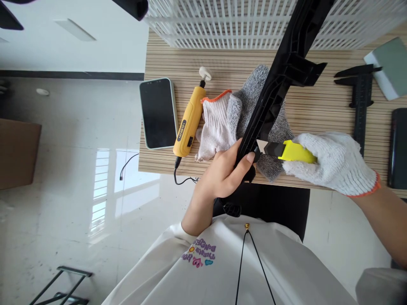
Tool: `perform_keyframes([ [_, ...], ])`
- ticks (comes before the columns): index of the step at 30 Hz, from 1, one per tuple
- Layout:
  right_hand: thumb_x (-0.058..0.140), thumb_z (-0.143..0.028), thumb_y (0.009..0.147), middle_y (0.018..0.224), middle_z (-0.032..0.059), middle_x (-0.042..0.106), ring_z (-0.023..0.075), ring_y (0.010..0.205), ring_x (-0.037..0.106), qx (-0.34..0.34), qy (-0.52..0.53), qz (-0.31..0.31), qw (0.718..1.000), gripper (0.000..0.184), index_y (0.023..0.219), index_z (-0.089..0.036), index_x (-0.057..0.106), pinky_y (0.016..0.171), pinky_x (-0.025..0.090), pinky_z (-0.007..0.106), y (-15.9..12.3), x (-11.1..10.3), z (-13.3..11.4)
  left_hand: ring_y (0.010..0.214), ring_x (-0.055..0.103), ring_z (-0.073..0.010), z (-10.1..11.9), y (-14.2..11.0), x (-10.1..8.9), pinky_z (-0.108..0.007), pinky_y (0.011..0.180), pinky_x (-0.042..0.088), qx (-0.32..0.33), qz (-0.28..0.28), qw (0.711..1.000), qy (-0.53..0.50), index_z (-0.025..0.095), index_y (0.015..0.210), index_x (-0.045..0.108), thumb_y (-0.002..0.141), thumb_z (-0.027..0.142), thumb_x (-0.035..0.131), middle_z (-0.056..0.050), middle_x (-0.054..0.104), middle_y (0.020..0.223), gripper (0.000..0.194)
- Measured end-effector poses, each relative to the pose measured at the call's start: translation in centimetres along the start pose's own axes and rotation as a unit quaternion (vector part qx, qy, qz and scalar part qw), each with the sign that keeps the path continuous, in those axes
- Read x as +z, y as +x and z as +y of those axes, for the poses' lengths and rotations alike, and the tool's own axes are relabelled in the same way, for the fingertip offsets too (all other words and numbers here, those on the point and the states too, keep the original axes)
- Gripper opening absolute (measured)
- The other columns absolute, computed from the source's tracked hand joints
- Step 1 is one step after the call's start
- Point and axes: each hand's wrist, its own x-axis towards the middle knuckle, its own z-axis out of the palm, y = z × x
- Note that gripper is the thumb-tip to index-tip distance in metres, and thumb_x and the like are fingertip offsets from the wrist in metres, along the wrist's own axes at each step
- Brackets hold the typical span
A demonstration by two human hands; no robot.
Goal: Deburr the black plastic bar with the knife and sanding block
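My bare left hand is closed around the lower part of a long black plastic part, which slants up to the right over the table. My right hand, in a white knitted glove with an orange cuff, grips a yellow utility knife. The knife's blade points left, and its tip is at the edge of the black part near my left thumb; whether it touches I cannot tell. Beneath the black part lie a grey cloth and a white glove with an orange edge.
A white plastic basket stands at the table's back. To the left are a yellow rotary tool with a cord and a phone. On the right lie a black caliper, a grey-green block and a dark device.
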Motion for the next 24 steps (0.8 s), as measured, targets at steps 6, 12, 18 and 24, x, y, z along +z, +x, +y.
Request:
perform_keyframes([
  [6,0.025,-0.079,0.102,0.05,-0.0014,0.046,0.0131,0.046,0.041,0.057,0.045,-0.064,0.995,0.076,0.07,-0.021,0.061,0.049,0.026,0.029,0.1,-0.3,0.2,0.057,0.061,-0.0164,0.1,0.0,0.1,-0.033,0.053,0.052,-0.002,0.003,1.0,-0.007,0.026,0.096,0.054,0.109,0.055,0.047,0.001,0.064,0.073,0.033],
  [12,0.027,-0.079,0.103,0.051,-0.0013,0.046,0.0133,0.047,0.041,0.058,0.057,-0.081,0.993,0.074,0.069,-0.021,0.058,0.049,0.026,0.03,0.4,-0.6,0.2,0.058,0.062,-0.0166,0.1,-0.1,0.1,-0.033,0.055,0.052,-0.003,0.0,1.0,-0.004,0.025,0.096,0.054,0.11,0.054,0.047,0.001,0.065,0.073,0.033],
  [18,0.034,-0.085,0.096,0.06,0.0019,0.062,0.016,0.05,0.055,0.214,0.163,-0.062,0.961,0.072,0.09,-0.021,0.066,0.052,0.038,0.029,-0.7,-0.1,0.2,0.058,0.062,-0.0167,-0.2,0.0,-0.1,-0.033,0.054,0.052,-0.006,-0.014,1.0,-0.009,0.025,0.099,0.055,0.11,0.056,0.046,0.0,0.065,0.073,0.034],
  [24,0.058,-0.061,0.094,0.052,0.0022,0.054,0.0178,0.044,0.045,0.316,-0.123,0.011,0.941,0.051,0.102,-0.013,0.072,0.048,0.023,0.03,-1.9,-0.2,-2.2,0.058,0.062,-0.0168,-0.2,0.2,-0.1,-0.032,0.053,0.052,-0.008,-0.031,0.999,-0.028,0.024,0.093,0.05,0.11,0.055,0.046,0.0,0.065,0.071,0.035],
])
